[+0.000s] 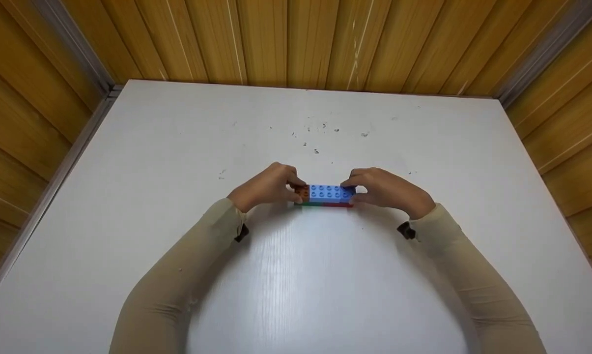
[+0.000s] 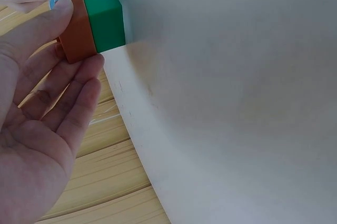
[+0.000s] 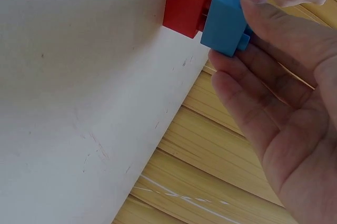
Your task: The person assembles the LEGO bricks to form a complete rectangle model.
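A low two-layer row of toy building bricks stands on the white table in the head view. Its top layer has a brown brick (image 1: 303, 193) on the left, a light blue brick (image 1: 325, 200) in the middle and a darker blue brick (image 1: 346, 199) on the right. Underneath are a green brick (image 2: 105, 16) and a red brick (image 3: 189, 3). My left hand (image 1: 271, 186) pinches the brown brick between thumb and fingers. With thumb and fingertips my right hand (image 1: 386, 191) pinches the darker blue brick. Red studs show in a narrow gap beneath that brick in the right wrist view.
The white table (image 1: 296, 275) has small dark marks and scuffs beyond the hands. Yellow wood-plank walls (image 1: 305, 44) border its far side and both flanks, with grey metal posts at the corners.
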The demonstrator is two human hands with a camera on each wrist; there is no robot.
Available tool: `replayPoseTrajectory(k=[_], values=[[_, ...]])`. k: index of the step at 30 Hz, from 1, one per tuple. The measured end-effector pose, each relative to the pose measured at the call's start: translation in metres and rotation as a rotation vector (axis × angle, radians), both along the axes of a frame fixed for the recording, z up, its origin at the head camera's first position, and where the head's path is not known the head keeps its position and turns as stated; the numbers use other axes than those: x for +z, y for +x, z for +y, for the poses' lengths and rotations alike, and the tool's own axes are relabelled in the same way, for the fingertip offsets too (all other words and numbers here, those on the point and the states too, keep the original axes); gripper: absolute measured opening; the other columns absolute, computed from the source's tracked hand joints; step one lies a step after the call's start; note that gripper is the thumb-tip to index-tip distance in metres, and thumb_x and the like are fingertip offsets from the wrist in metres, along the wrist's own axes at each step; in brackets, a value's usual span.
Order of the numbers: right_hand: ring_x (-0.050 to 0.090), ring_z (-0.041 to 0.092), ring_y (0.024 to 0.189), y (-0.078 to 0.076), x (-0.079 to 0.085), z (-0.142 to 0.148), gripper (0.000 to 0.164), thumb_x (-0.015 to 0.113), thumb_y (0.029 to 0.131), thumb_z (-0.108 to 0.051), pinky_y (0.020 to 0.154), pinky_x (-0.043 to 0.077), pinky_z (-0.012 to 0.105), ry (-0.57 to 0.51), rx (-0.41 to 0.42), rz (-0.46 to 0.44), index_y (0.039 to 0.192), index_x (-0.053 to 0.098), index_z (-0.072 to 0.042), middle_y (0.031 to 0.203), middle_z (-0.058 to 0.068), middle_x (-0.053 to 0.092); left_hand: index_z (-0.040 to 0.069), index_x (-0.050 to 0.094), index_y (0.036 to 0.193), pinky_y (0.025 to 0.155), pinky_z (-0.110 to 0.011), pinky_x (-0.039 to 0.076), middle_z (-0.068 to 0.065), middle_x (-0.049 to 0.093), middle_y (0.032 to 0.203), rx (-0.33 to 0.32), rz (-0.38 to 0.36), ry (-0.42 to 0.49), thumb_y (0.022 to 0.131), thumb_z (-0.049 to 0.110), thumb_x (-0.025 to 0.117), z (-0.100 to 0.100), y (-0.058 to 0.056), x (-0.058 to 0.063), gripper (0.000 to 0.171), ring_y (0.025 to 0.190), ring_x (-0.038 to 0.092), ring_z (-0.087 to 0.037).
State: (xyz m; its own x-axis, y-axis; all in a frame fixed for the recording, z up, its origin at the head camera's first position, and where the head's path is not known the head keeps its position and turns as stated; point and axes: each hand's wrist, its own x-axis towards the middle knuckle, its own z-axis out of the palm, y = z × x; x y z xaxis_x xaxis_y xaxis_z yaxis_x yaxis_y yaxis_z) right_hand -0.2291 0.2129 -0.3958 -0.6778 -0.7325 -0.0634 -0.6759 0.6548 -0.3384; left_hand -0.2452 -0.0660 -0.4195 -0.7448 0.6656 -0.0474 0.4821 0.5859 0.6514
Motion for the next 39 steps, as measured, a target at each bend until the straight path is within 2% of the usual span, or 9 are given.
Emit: replayPoseTrajectory(k=[9, 18, 26, 32, 39], values=[[0.065, 0.023, 0.091, 0.001, -0.002, 0.001, 0.036, 0.077, 0.079, -0.006, 0.082, 0.054, 0.039, -0.043, 0.002, 0.002, 0.114, 0.070, -0.001, 0.099, 0.010, 0.067, 0.003, 0.070, 0.113, 0.070, -0.021, 0.046, -0.010, 0.066, 0.089, -0.001, 0.020, 0.000, 0.077, 0.012, 0.080, 0.001, 0.000, 0.001, 0.038, 0.090, 0.064, -0.021], [0.064, 0.024, 0.087, 0.001, -0.002, -0.001, 0.036, 0.079, 0.078, -0.009, 0.081, 0.053, 0.039, -0.050, -0.013, -0.004, 0.112, 0.071, -0.001, 0.096, 0.009, 0.068, 0.003, 0.071, 0.111, 0.072, -0.023, 0.048, -0.009, 0.068, 0.092, 0.013, -0.002, 0.024, 0.077, 0.011, 0.080, 0.000, 0.001, -0.001, 0.037, 0.089, 0.063, -0.021], [0.060, 0.022, 0.085, -0.001, -0.004, -0.001, 0.037, 0.079, 0.078, -0.012, 0.082, 0.049, 0.040, -0.045, -0.057, -0.035, 0.113, 0.071, -0.003, 0.096, 0.009, 0.068, 0.003, 0.071, 0.112, 0.070, -0.022, 0.047, -0.009, 0.067, 0.091, 0.015, -0.009, 0.025, 0.077, 0.012, 0.080, 0.001, 0.002, -0.002, 0.038, 0.090, 0.064, -0.024], [0.060, 0.023, 0.086, 0.000, -0.005, 0.001, 0.039, 0.078, 0.079, -0.013, 0.082, 0.049, 0.041, -0.037, -0.073, -0.050, 0.116, 0.070, -0.003, 0.098, 0.009, 0.068, 0.004, 0.070, 0.113, 0.072, -0.022, 0.049, -0.008, 0.067, 0.092, 0.018, -0.007, 0.004, 0.077, 0.013, 0.080, 0.003, 0.001, -0.002, 0.038, 0.091, 0.065, -0.022], [0.062, 0.021, 0.091, 0.001, -0.011, 0.003, 0.040, 0.075, 0.083, -0.015, 0.083, 0.052, 0.039, -0.094, -0.058, -0.051, 0.120, 0.067, -0.005, 0.103, 0.008, 0.068, 0.005, 0.072, 0.111, 0.071, -0.022, 0.048, -0.007, 0.068, 0.090, 0.030, 0.006, 0.005, 0.077, 0.013, 0.081, 0.000, 0.001, -0.001, 0.036, 0.087, 0.063, -0.019]])
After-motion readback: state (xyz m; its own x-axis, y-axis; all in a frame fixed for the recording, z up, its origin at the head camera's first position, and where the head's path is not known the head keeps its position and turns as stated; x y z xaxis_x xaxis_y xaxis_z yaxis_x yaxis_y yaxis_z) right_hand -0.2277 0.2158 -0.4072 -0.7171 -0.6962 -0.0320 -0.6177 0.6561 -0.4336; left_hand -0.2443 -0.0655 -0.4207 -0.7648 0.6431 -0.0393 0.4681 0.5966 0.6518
